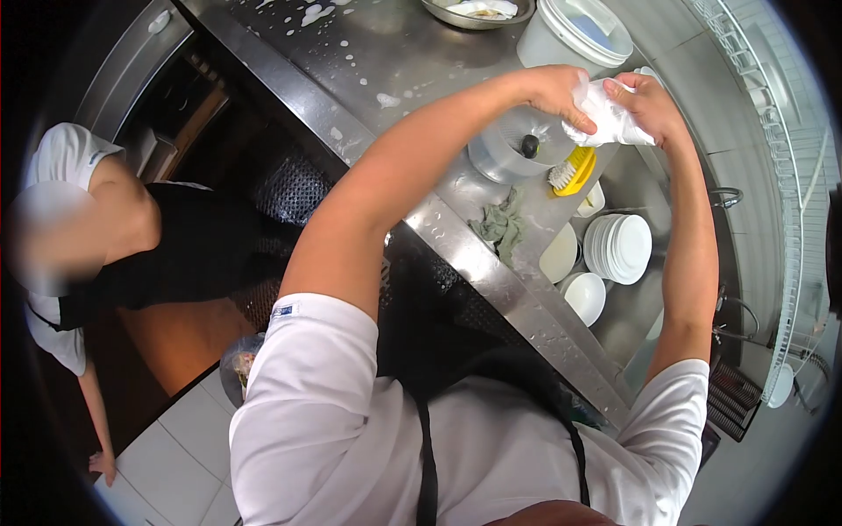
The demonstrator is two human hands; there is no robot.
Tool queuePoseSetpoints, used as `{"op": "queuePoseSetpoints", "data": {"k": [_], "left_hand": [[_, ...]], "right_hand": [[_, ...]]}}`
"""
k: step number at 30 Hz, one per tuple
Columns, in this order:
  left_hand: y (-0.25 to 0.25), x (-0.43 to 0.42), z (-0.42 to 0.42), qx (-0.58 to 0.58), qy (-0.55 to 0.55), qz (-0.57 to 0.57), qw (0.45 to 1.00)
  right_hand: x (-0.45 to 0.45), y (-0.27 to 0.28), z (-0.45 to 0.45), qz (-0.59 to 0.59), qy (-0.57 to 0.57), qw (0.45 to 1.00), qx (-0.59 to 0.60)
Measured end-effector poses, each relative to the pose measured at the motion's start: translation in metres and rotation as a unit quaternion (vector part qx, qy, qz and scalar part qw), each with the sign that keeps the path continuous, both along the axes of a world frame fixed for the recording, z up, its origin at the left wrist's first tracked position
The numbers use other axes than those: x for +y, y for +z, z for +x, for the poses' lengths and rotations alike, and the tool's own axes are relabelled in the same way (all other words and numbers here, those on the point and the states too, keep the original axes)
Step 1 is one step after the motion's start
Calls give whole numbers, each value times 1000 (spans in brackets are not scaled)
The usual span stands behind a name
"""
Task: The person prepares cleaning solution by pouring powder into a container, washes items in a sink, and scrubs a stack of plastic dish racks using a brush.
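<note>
Both my hands are closed on a crumpled white bundle (608,118), which looks like thin cloth or plastic; I cannot tell which. My left hand (560,95) grips its left side, and my right hand (650,107) holds the right side. The bundle is above the steel counter's far part, just in front of a white bucket (570,39). Below my left hand stands a clear plastic tub (493,156) with a small dark object in it. A yellow scrub brush (575,172) with white bristles lies beside the tub, under the bundle.
A grey-green rag (502,224) lies on the wet steel counter (395,66). White plates (619,249) and bowls (582,298) sit in the sink to the right. A metal bowl (482,16) stands farther back. A wire rack (794,237) lines the wall. A co-worker (202,245) stands at left.
</note>
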State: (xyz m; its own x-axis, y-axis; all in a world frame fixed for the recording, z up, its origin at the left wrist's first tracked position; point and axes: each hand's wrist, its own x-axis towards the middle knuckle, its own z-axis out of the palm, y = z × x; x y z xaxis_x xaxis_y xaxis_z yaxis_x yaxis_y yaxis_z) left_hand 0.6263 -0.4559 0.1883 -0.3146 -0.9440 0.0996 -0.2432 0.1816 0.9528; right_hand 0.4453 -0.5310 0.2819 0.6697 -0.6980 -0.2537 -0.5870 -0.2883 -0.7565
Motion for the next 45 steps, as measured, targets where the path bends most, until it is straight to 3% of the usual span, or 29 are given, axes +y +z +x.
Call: {"op": "queuePoseSetpoints", "data": {"k": [17, 32, 41, 45], "left_hand": [[-5, 0, 0, 26, -23, 29, 999], [-14, 2, 0, 37, -38, 40, 998], [-24, 7, 25, -107, 83, -72, 988], [-20, 8, 23, -186, 143, -102, 967]], "right_hand": [[0, -6, -3, 17, -35, 999, 8], [-18, -65, -27, -16, -66, 997, 31], [-8, -83, -34, 11, -124, 992, -4], [-23, -116, -45, 89, -137, 984, -64]]}}
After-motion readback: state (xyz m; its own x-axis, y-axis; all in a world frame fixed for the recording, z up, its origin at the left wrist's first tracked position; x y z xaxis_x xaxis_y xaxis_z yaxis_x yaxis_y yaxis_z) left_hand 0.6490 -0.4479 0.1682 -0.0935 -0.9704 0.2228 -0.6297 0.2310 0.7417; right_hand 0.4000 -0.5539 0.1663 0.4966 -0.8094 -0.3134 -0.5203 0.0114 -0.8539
